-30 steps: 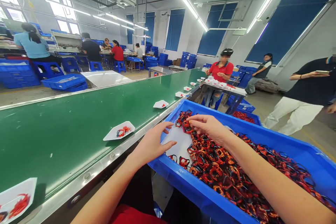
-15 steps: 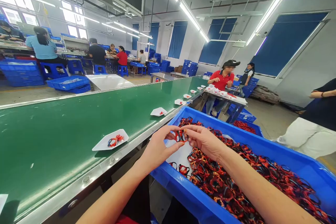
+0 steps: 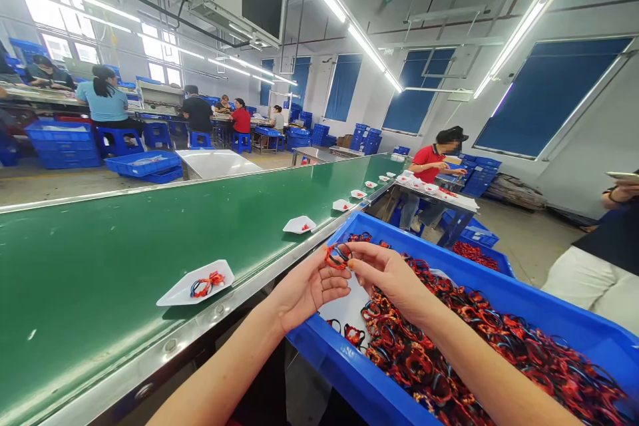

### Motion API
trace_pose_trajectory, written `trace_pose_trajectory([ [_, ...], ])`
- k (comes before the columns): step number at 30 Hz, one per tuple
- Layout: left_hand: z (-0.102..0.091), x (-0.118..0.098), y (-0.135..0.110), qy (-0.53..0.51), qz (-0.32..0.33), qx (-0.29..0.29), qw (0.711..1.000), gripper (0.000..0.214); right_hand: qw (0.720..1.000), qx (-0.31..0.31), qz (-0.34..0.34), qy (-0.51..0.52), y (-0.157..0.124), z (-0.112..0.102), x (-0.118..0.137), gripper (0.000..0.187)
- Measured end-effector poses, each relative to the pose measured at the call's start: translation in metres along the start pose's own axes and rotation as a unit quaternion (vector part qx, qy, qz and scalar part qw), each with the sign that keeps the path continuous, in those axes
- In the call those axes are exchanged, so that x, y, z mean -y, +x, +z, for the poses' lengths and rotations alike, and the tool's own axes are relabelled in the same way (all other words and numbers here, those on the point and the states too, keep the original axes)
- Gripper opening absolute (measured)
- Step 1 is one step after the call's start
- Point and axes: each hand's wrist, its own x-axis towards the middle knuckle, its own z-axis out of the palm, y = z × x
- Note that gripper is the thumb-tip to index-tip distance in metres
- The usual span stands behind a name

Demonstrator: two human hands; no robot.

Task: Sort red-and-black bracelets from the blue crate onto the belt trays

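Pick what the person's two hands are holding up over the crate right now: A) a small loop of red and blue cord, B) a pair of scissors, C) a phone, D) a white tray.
A. The small loop of red and blue cord is held between the fingertips of the left hand and the right hand, above the blue crate.
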Motion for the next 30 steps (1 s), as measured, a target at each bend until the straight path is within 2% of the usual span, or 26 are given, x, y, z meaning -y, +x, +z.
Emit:
trace_pose_trajectory([
  [5, 0.000, 0.002, 0.000, -0.008, -0.014, 0.006, 1.000, 0.041, 0.999, -0.010, 0.031, 0.004, 0.000, 0.000, -0.004, 0.050],
  [12, 0.001, 0.002, -0.001, -0.015, -0.011, -0.031, 0.999, 0.038, 1.000, 0.007, 0.021, 0.019, -0.002, -0.001, -0.003, 0.050],
  [17, 0.002, 0.004, -0.001, -0.022, 0.020, -0.043, 0.999, 0.026, 1.000, 0.012, 0.017, 0.012, -0.002, 0.003, 0.002, 0.044],
  [22, 0.001, 0.009, -0.001, 0.028, 0.062, -0.026, 0.997, 0.020, 0.999, -0.024, 0.041, -0.017, -0.006, 0.012, 0.003, 0.036],
  [30, -0.001, 0.005, 0.002, -0.010, 0.037, -0.048, 0.998, 0.022, 0.999, 0.016, 0.037, 0.000, -0.005, 0.011, 0.002, 0.040],
])
